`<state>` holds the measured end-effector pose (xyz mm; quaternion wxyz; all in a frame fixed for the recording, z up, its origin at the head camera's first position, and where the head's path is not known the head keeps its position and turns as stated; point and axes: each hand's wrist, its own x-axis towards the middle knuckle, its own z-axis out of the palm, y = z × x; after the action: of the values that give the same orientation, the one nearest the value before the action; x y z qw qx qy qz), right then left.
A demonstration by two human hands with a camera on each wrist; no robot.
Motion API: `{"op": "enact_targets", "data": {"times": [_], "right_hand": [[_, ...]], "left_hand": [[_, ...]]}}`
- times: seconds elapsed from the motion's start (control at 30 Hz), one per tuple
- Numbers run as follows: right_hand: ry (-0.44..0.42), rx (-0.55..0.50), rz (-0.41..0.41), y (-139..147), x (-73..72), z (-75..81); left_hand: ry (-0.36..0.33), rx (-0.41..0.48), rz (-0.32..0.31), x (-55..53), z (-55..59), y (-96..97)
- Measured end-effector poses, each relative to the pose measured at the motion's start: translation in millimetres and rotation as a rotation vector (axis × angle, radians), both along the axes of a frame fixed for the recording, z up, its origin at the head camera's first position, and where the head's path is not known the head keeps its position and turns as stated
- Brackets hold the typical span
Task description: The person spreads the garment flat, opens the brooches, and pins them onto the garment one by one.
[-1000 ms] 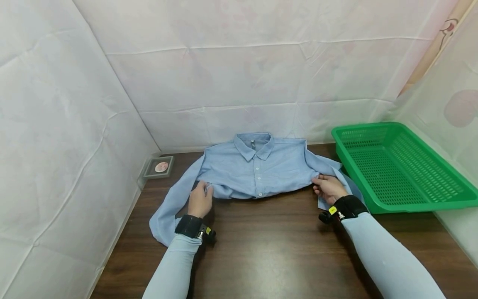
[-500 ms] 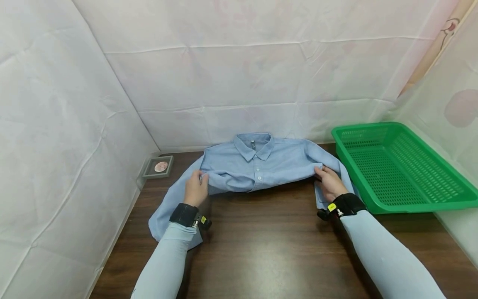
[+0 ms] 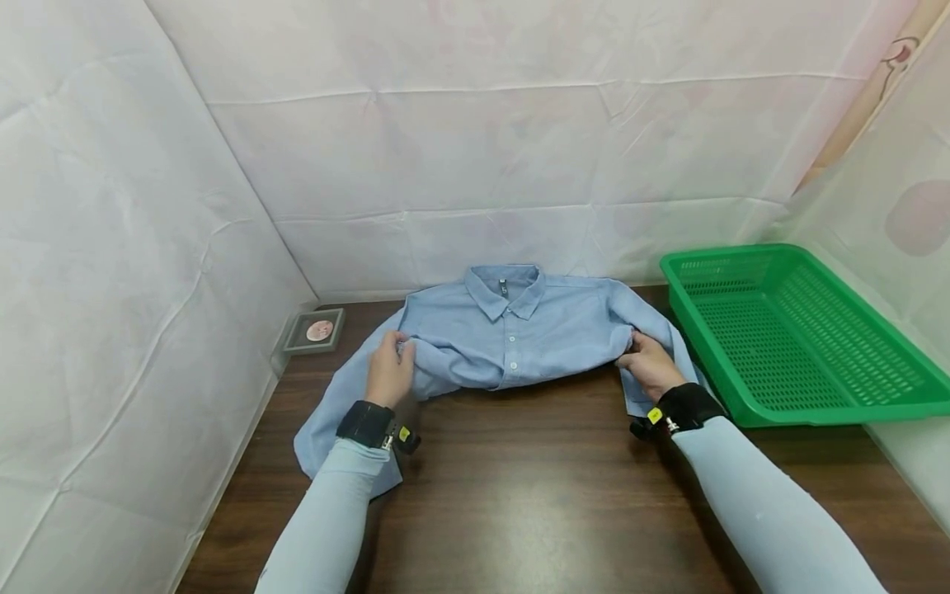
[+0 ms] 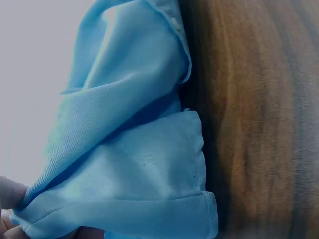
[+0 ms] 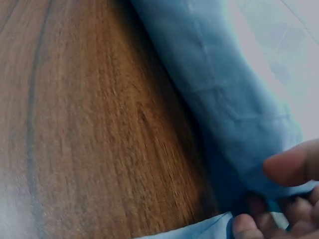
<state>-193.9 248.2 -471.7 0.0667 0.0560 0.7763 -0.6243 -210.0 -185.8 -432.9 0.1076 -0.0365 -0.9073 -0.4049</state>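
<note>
Crosswise lies the shirt (image 3: 552,326), collar (image 3: 486,299) toward the wall (image 3: 475,157), left hand (image 3: 389,371) and right hand (image 3: 651,366) pinching it.

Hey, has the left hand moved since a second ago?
Yes. In the head view, the left hand has shifted slightly forward and leftward, closer to the small grey tray, which has stayed put.

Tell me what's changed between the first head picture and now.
The left hand has shifted slightly forward and to the left with its edge of the shirt, and fewer front buttons show. Both hands hold the shirt, as before; the right hand is about where it was. The basket and small tray stayed put.
</note>
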Motion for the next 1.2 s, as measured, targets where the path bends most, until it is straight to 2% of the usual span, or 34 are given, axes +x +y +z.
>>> {"op": "enact_targets", "data": {"times": [0.17,0.3,0.43,0.53,0.63,0.7,0.8,0.93,1.1,1.2], "right_hand": [[-0.078,0.207,0.004,0.7,0.9,-1.8],[-0.086,0.365,0.045,3.3,2.4,-2.2],[-0.064,0.497,0.057,4.7,2.9,-3.3],[-0.073,0.534,0.068,6.0,3.1,-2.8],[-0.082,0.521,0.087,7.1,4.2,-0.7],[-0.076,0.496,0.09,7.2,4.9,0.7],[-0.06,0.429,0.07,6.9,5.6,1.1],[-0.061,0.311,0.056,6.1,5.5,1.9],[-0.061,0.216,0.064,4.0,2.3,7.0],[-0.079,0.18,0.048,1.5,-0.1,10.1]], "left_hand": [[-0.078,0.04,-0.043,6.2,-9.0,-3.8],[-0.104,0.046,-0.052,13.7,-19.8,-9.0],[-0.169,-0.013,-0.022,23.2,-32.0,-14.6],[-0.246,-0.099,0.005,30.9,-39.3,-17.4],[-0.272,-0.179,-0.016,37.0,-44.6,-20.6],[-0.248,-0.216,-0.041,39.0,-46.7,-22.9],[-0.185,-0.213,-0.061,37.6,-48.7,-26.8],[-0.131,-0.113,-0.066,33.5,-43.3,-28.7],[-0.18,0.116,-0.047,29.5,-24.8,-25.3],[-0.188,0.201,-0.028,25.9,-14.3,-23.6]]}}
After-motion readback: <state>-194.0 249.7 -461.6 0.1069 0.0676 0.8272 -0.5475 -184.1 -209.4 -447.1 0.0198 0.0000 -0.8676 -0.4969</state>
